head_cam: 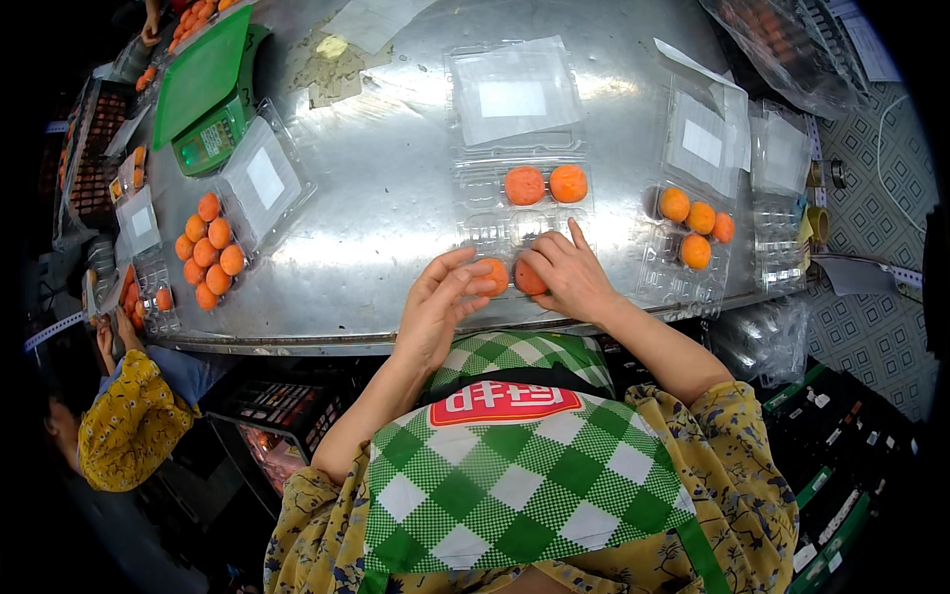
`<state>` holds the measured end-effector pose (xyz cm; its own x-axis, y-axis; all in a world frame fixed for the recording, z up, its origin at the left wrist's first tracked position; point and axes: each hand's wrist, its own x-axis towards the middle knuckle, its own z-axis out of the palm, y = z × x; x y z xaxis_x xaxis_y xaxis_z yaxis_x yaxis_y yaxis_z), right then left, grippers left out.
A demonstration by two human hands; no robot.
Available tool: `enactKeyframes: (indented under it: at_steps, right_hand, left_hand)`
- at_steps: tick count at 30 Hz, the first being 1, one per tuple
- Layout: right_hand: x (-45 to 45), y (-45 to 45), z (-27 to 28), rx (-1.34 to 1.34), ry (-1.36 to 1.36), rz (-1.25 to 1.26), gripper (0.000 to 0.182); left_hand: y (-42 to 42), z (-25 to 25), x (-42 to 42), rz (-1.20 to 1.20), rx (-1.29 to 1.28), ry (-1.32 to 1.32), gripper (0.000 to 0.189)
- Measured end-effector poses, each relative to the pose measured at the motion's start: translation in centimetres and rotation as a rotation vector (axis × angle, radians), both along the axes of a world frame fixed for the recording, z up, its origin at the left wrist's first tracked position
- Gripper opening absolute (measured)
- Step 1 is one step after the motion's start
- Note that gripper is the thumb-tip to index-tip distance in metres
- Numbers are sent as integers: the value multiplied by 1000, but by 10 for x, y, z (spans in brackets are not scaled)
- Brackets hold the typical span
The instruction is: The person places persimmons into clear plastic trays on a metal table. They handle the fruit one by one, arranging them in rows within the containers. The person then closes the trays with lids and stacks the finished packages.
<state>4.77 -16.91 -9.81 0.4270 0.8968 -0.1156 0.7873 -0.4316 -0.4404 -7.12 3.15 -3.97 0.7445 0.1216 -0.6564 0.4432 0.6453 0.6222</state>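
Observation:
An open clear plastic clamshell tray (pixel 482 194) lies in front of me, its padded lid folded away from me. Two orange round fruits (pixel 525 185) sit in its far row. At the near row, my left hand (pixel 444 297) has its fingers around the left side of an orange fruit (pixel 493 277); whether it grips it is unclear. Beside it, the fingers of my right hand (pixel 568 276) are closed on a redder fruit (pixel 530 275), with the index finger raised. The middle row's cups hold no fruit that I can see.
Left on the metal table (pixel 356 223) are a filled fruit tray (pixel 204 252) and a green scale (pixel 211 134). A partly filled tray (pixel 679 278) and a stack of clamshells (pixel 779 223) stand right. Another person (pixel 137 416) works at far left; another hand (pixel 151 31) shows at upper left.

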Motion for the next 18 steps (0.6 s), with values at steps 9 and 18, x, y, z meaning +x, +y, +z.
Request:
enactKeyframes:
  at_steps: [9, 18]
  right_hand:
    - [9, 3, 27, 104, 299, -153, 61]
    - [-6, 29, 95, 679, 1111, -494, 66]
  left_hand:
    - [0, -6, -4, 12, 7, -24, 42]
    - [-17, 37, 12, 4, -242, -363, 48]
